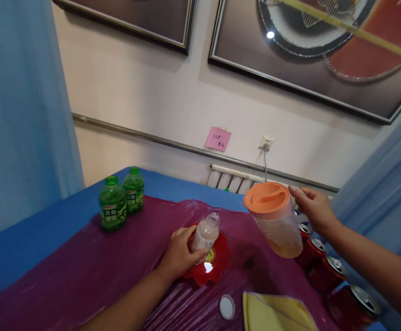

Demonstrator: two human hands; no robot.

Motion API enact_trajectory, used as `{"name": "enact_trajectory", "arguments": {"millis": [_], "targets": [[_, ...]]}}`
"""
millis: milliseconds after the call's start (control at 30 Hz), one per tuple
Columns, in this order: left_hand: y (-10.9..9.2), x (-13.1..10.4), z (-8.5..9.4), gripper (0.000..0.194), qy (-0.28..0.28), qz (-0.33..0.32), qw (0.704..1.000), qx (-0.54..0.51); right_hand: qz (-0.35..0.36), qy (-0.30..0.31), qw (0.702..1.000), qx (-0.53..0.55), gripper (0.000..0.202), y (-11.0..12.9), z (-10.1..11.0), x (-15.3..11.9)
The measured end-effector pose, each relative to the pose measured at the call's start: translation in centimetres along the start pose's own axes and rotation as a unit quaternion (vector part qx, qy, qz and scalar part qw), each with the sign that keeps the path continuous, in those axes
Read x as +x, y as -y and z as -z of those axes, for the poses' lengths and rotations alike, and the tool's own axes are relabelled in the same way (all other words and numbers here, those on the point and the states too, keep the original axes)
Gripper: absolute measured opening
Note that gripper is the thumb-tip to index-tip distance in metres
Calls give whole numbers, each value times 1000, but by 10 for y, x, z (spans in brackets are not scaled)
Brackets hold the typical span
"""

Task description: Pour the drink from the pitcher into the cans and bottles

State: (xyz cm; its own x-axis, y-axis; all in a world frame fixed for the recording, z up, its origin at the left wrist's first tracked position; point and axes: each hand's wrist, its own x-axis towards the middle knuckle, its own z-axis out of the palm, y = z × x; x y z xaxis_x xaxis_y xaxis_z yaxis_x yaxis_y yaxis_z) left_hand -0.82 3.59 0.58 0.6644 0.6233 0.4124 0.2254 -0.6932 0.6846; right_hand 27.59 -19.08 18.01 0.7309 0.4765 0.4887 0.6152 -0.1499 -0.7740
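My left hand [183,252] is wrapped round a small clear bottle [206,234] with an uncapped mouth, tilted slightly over a red scalloped plate [217,269]. Up on the right, my right hand [312,209] grips the handle of a translucent pitcher [279,230] with an orange lid [267,197]. Some yellowish liquid sits low in the pitcher, which hangs tilted above the table, apart from the bottle. A round white cap [227,307] lies on the purple sheet in front of the plate.
Two green bottles [112,207] stand at the left on the purple plastic sheet [117,271]. Several red cans [326,273] line the right edge. A folded yellow cloth [276,312] lies at the front. Behind the blue table are a radiator [235,177] and a socket with a cord [266,143].
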Motion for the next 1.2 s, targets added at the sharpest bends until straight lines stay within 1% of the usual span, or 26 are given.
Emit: {"name": "enact_trajectory", "arguments": {"millis": [200,333,500,667,1000,1200], "targets": [[0,-3,-2,60,0,7,1000,-9,32,24,997,-62,58,33,-10,18],[2,-4,-2,62,-14,-2,1000,-7,59,47,994,-72,58,52,-20,21],[3,-4,-2,65,-13,-9,1000,-3,107,74,988,-80,60,68,-32,23],[3,-5,-1,65,-14,-6,1000,-7,140,100,980,-98,62,73,-41,24],[3,-6,-1,66,-20,-6,1000,-8,175,125,965,-150,64,80,-51,22],[2,-7,-1,67,-20,-1,1000,-14,182,141,959,-167,64,78,-55,23]]}}
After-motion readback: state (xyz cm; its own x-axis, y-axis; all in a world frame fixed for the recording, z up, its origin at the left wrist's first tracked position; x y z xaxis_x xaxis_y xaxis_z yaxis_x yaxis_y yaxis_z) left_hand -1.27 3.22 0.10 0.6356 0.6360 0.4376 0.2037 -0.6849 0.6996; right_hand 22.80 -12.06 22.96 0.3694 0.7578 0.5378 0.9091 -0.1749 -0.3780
